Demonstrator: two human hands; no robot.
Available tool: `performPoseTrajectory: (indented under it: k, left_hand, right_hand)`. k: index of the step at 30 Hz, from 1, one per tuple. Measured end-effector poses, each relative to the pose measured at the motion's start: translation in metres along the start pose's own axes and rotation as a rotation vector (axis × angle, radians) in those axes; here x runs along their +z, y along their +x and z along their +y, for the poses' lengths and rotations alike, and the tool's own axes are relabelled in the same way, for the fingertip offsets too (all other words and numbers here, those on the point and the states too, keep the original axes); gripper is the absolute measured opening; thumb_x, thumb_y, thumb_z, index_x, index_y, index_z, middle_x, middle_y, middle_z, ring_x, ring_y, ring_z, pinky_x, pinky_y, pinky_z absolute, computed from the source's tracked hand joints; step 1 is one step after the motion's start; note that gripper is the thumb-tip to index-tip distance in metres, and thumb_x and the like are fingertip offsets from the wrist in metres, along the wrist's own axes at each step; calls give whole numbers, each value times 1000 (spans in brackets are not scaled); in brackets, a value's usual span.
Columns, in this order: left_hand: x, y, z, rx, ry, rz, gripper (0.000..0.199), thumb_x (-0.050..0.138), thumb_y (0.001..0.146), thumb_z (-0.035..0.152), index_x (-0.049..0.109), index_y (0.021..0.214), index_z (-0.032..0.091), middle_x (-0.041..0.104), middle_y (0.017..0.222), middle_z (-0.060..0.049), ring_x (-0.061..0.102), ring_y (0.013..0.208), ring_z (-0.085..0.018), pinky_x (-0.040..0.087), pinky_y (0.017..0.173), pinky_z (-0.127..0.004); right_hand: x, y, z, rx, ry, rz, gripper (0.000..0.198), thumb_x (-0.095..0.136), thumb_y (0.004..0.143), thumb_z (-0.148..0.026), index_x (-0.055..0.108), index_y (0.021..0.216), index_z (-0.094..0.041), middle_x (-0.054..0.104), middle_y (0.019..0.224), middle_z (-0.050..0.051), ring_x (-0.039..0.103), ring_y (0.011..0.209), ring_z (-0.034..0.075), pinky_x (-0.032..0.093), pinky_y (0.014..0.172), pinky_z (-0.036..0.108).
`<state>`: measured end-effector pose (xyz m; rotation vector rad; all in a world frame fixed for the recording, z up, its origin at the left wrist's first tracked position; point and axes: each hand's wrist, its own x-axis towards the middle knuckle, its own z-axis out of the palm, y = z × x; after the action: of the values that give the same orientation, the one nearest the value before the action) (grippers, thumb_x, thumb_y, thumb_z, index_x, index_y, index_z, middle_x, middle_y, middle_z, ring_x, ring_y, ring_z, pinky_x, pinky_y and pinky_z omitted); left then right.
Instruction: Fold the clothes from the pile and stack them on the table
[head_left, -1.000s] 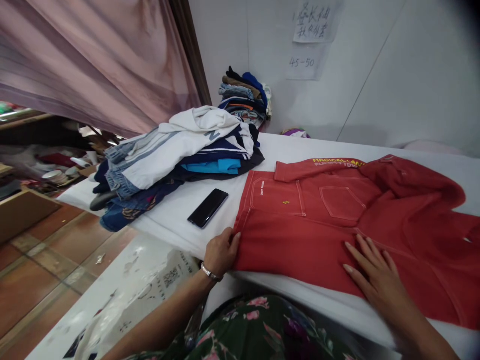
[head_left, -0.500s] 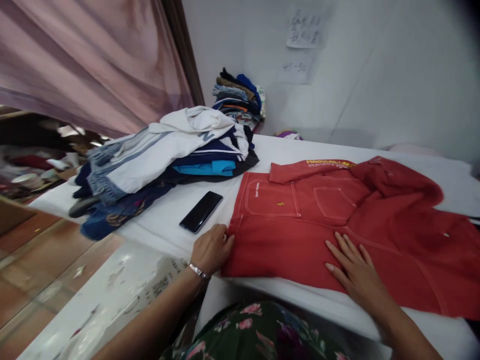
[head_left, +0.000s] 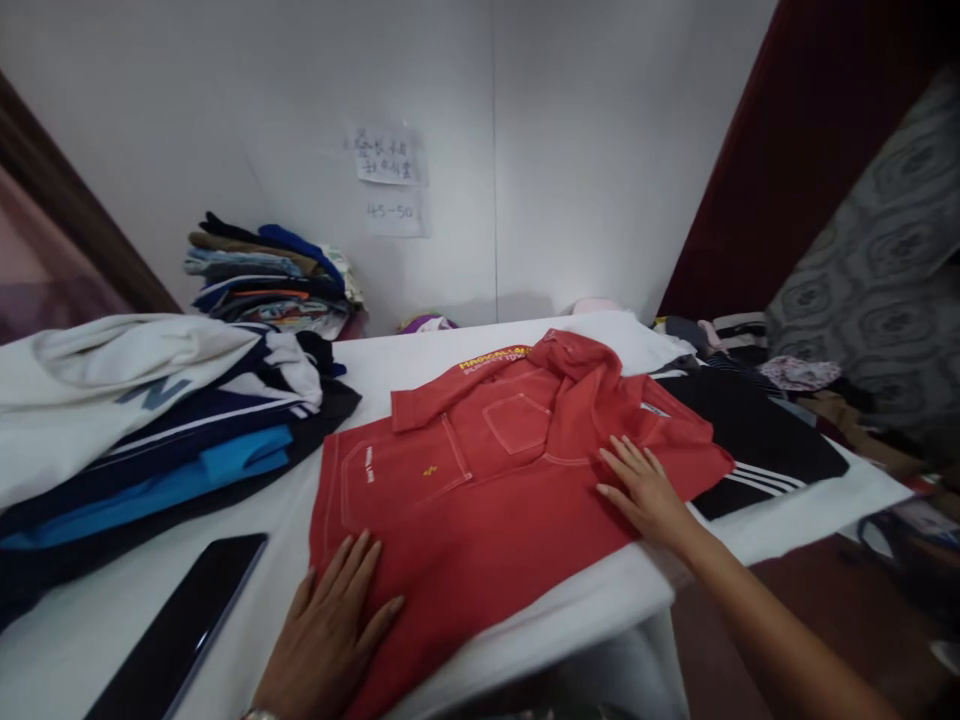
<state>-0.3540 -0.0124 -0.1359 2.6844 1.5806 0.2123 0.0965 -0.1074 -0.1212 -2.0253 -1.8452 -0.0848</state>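
Note:
A red shirt (head_left: 480, 520) with white stitching, pockets and yellow lettering on a sleeve lies spread on the white table (head_left: 375, 350). My left hand (head_left: 330, 610) rests on its lower left part, fingers stretched out. Flat on the fabric near the right end lies my right hand (head_left: 645, 490), its fingers slightly spread. Neither hand grips the cloth. The sleeve with lettering is folded across the upper part of the shirt. Left of my left hand is a black phone (head_left: 180, 630).
A heap of clothes with a white garment (head_left: 97, 390) on top lies at left. A folded clothes stack (head_left: 270, 275) stands against the wall. Black clothing with white stripes (head_left: 772, 440) lies right of the shirt. Handwritten paper (head_left: 390, 155) hangs on the wall.
The view has swung to the right, bringing the black striped clothing into sight. My left hand has gone from bunched fingers at the shirt's edge to lying flat on it. My right hand stays flat.

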Motion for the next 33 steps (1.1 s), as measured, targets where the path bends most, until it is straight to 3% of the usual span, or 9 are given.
performPoseTrajectory:
  k: [2, 5, 9, 14, 18, 24, 28, 30, 33]
  left_hand:
    - [-4, 5, -4, -43, -11, -62, 59, 41, 76, 58, 44, 134, 50, 37, 144, 13, 35, 137, -22, 33, 112, -44]
    - [-19, 26, -7, -88, -29, -173, 57, 33, 77, 61, 58, 126, 44, 46, 140, 9, 45, 131, -22, 37, 109, -38]
    - [-51, 80, 13, -33, -50, -125, 51, 35, 79, 60, 63, 117, 41, 54, 136, 6, 54, 123, -23, 42, 106, -38]
    - [-79, 180, 95, 299, -117, -12, 47, 50, 82, 45, 59, 125, 27, 52, 140, -5, 47, 130, -25, 38, 109, -40]
    - [-75, 277, 180, 582, -163, 12, 53, 53, 84, 30, 48, 135, 15, 42, 147, -13, 40, 135, -23, 33, 112, -40]
    - [-47, 397, 284, 656, -79, 36, 66, 55, 78, 10, 35, 141, 13, 30, 153, -16, 25, 142, -25, 23, 116, -42]
    - [-36, 432, 316, 705, 93, -13, 60, 53, 76, 7, 43, 135, 20, 29, 155, -11, 19, 144, -26, 22, 113, -50]
    - [-36, 440, 321, 712, 140, -44, 46, 51, 77, 7, 53, 121, 20, 43, 146, -11, 23, 142, -26, 20, 112, -53]
    - [-43, 444, 318, 684, 171, -82, 26, 49, 78, 9, 61, 100, 17, 63, 118, -12, 43, 128, -26, 17, 111, -55]
  right_hand:
    - [-3, 2, 20, 55, 12, 76, 55, 44, 92, -50, 47, 138, -21, 40, 147, 13, 28, 140, 29, 26, 111, 57]
    - [-4, 6, 34, 58, 104, 192, 49, 43, 94, -45, 53, 133, -19, 50, 140, 13, 40, 134, 28, 35, 109, 54]
    - [2, 8, 39, 45, 242, 282, 37, 40, 95, -39, 67, 113, -22, 69, 111, 10, 63, 106, 25, 50, 95, 46]
    - [9, 12, 49, 154, 288, 294, 33, 42, 92, -37, 70, 100, -22, 72, 95, 9, 65, 89, 26, 52, 83, 46]
    - [11, 13, 51, 175, 320, 270, 29, 42, 91, -33, 70, 99, -25, 71, 92, 8, 64, 87, 27, 51, 80, 48]
    - [13, 10, 51, 219, 355, 228, 28, 43, 91, -33, 67, 103, -27, 70, 97, 6, 62, 92, 28, 49, 84, 49]
    - [12, 11, 51, 231, 381, 207, 27, 43, 91, -33, 66, 103, -28, 69, 97, 5, 61, 93, 27, 49, 84, 47]
    - [10, 11, 51, 240, 390, 194, 27, 43, 91, -33, 66, 104, -27, 69, 98, 6, 61, 93, 27, 48, 84, 46]
    - [8, 12, 50, 248, 387, 174, 28, 42, 91, -30, 67, 105, -25, 69, 98, 6, 60, 94, 26, 46, 84, 44]
